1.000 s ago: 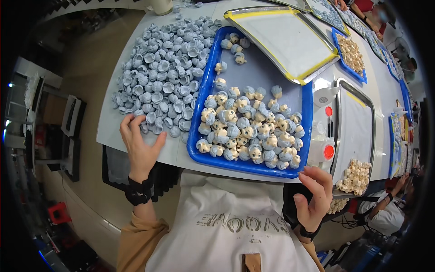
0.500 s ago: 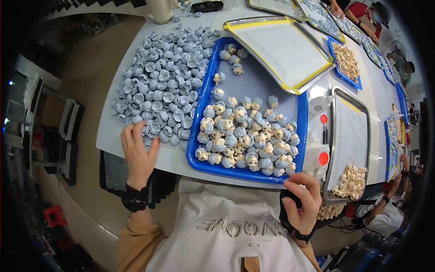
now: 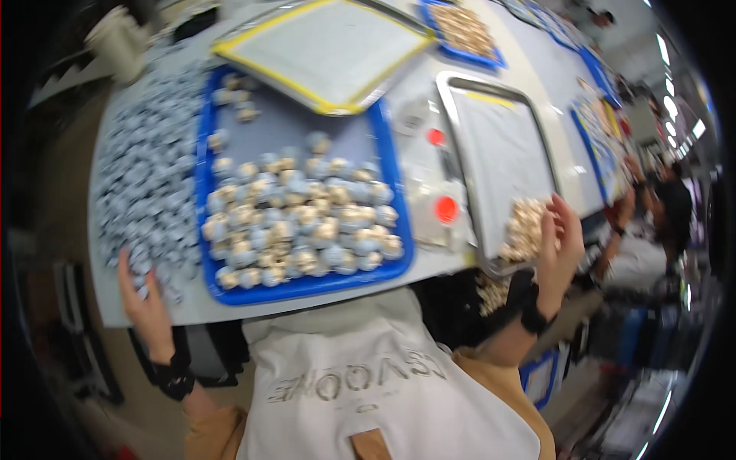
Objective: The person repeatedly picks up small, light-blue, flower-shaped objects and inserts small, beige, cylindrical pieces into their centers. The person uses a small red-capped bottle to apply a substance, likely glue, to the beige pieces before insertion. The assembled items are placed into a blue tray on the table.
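Note:
At the near edge of a heap of small blue-grey hair shells (image 3: 149,165), my left hand (image 3: 147,310) has its thumb and forefinger apart, with a few shells between them. My right hand (image 3: 560,241) is over the right rim of a metal tray (image 3: 502,126), its fingers loosely curved and apart, beside a pile of small cream doll-face pieces (image 3: 525,230). Nothing shows in its grasp, though motion blurs it. Between my hands stands a blue tray (image 3: 307,293) bearing many little doll heads (image 3: 303,218), cream faces joined to blue-grey hair.
A yellow-taped metal tray (image 3: 326,54) rests over the blue tray's far end. Clear bottles with red caps (image 3: 446,209) stand between the trays. Farther off is a blue tray of cream pieces (image 3: 464,31). People (image 3: 644,245) sit along the table at right.
The view has swung right, so the table appears shifted left. My right hand has moved from the blue tray's near corner to the cream pieces; my left stays by the shells.

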`<state>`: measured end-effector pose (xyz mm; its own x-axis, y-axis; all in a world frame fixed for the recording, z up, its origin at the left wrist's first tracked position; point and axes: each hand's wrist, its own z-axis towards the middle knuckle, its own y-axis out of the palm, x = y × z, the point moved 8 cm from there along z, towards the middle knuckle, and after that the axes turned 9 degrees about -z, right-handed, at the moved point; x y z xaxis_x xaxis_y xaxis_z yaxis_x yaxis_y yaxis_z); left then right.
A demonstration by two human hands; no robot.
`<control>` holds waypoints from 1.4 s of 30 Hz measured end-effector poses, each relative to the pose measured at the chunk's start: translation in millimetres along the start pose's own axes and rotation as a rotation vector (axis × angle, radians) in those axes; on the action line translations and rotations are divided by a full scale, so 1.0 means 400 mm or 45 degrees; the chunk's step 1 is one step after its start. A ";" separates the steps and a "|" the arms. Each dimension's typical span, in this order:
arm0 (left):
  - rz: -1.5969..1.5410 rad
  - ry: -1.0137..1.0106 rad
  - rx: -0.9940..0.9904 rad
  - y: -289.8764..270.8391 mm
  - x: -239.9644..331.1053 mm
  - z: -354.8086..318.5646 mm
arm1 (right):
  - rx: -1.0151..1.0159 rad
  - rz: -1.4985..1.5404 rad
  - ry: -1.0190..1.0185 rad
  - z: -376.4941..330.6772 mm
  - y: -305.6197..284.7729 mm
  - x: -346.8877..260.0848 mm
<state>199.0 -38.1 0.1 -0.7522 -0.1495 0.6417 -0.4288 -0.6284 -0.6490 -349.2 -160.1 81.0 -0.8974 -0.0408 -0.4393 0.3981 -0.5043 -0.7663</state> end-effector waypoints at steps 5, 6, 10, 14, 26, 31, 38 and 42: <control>0.080 0.015 0.098 -0.005 -0.010 -0.007 | -0.489 -0.310 0.024 -0.014 0.033 0.116; 0.100 0.023 0.110 -0.011 -0.014 -0.006 | -0.549 -0.316 -0.004 -0.030 0.051 0.109; 0.096 0.034 0.155 -0.017 0.007 0.002 | -0.553 -0.397 -0.001 -0.046 0.062 0.052; 0.065 -0.038 0.164 -0.017 -0.003 -0.004 | -0.699 -0.449 -0.049 -0.086 0.099 0.047; -0.840 -0.203 0.214 -0.059 0.135 -0.066 | -0.209 0.421 -0.010 -0.097 0.015 -0.046; -1.508 -0.621 -0.730 0.154 0.259 -0.138 | -0.588 1.213 -0.145 -0.157 0.103 -0.239; -1.741 -0.586 -0.983 0.267 0.357 -0.176 | -0.937 1.466 -0.079 -0.201 0.168 -0.309; -1.689 -0.489 -1.120 0.278 0.359 -0.181 | -0.977 1.255 -0.230 -0.204 0.173 -0.332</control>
<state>6.9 -74.2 -9.5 0.4570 -0.1459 0.8774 -0.8724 0.1187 0.4741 -187.1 -119.1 48.0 -0.1463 -0.2615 -0.9540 0.8649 0.4342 -0.2517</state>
